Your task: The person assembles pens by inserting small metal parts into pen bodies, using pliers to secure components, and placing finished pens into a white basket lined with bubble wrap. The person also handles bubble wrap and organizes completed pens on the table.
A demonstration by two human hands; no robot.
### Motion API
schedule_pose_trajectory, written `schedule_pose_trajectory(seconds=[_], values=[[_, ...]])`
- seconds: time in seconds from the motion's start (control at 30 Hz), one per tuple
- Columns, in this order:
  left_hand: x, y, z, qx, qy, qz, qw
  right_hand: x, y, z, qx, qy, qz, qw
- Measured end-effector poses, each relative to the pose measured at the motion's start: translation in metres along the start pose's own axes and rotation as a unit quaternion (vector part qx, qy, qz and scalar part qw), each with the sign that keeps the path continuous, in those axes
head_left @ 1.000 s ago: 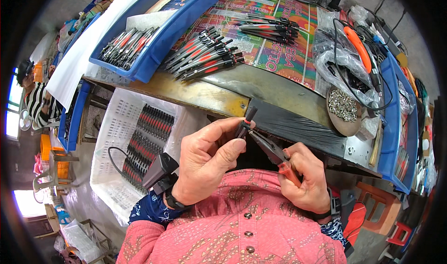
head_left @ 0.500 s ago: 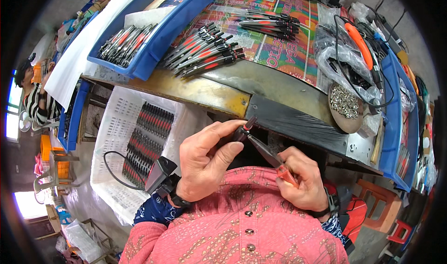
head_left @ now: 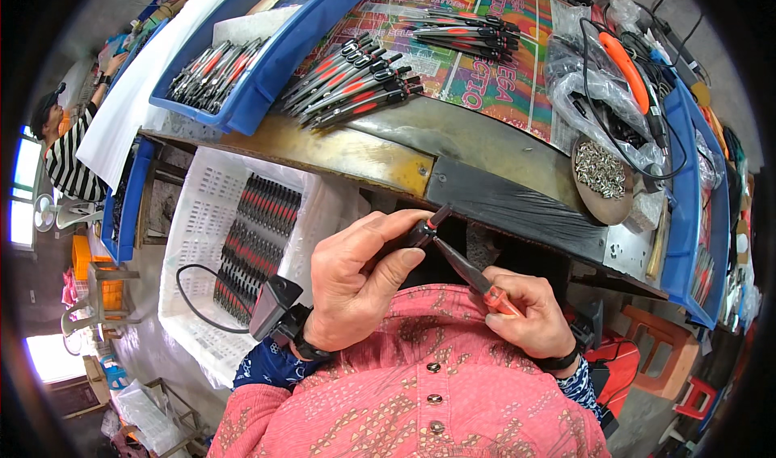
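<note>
Between the thumb and fingers of my left hand (head_left: 352, 280) is a dark pen-shaped piece (head_left: 422, 233) with a red band near its end; most of its body is hidden by the hand. My right hand (head_left: 533, 316) is closed around the red-orange handles of a pair of long-nose pliers (head_left: 462, 265). The pliers' tips touch or nearly touch the end of the piece; whether they grip it cannot be made out. Both hands are in front of my body, just off the workbench (head_left: 517, 203).
Black, grey and red pen-shaped pieces (head_left: 347, 86) lie on the bench, with another bundle (head_left: 469, 36) behind. A blue bin (head_left: 250, 114) holds more, as does the white crate (head_left: 182, 256) below left. At right are a bowl of small metal parts (head_left: 600, 175) and an orange corded tool (head_left: 626, 70).
My right hand and the pliers have shifted slightly right, with the tips still at the piece. My left hand has hardly moved. At far left, a person in stripes has raised an arm.
</note>
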State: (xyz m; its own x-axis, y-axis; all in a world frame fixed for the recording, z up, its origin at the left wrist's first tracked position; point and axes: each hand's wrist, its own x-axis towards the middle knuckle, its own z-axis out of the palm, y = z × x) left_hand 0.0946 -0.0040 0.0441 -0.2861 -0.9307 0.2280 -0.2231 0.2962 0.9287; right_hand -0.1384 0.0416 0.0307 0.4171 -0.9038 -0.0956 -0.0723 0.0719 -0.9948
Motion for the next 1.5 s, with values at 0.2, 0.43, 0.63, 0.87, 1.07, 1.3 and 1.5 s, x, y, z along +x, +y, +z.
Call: schedule_pose_trajectory(seconds=[0.2, 0.43, 0.63, 0.87, 1.07, 1.3, 1.5], values=[[0.001, 0.005, -0.001, -0.109, 0.003, -0.095, 0.99, 0.001, 0.007, 0.009, -0.479, 0.236, -0.231, 0.813], [0.013, -0.004, -0.024, -0.286, 0.045, -0.087, 0.953, 0.0, 0.011, 0.001, -0.442, 0.27, -0.214, 0.828], [0.012, -0.008, -0.006, -0.315, -0.01, -0.169, 0.934, 0.006, 0.019, 0.009, -0.49, 0.27, -0.218, 0.799], [0.014, -0.003, -0.002, -0.256, -0.01, -0.214, 0.943, 0.005, 0.017, 0.011, -0.494, 0.259, -0.207, 0.804], [0.014, -0.005, -0.003, -0.273, -0.027, -0.209, 0.939, 0.004, 0.015, 0.01, -0.505, 0.253, -0.207, 0.799], [0.015, -0.004, -0.003, -0.267, -0.034, -0.211, 0.94, 0.004, 0.016, 0.01, -0.513, 0.257, -0.21, 0.791], [0.019, -0.005, 0.001, -0.193, -0.024, -0.169, 0.966, 0.003, 0.015, 0.009, -0.527, 0.252, -0.213, 0.783]])
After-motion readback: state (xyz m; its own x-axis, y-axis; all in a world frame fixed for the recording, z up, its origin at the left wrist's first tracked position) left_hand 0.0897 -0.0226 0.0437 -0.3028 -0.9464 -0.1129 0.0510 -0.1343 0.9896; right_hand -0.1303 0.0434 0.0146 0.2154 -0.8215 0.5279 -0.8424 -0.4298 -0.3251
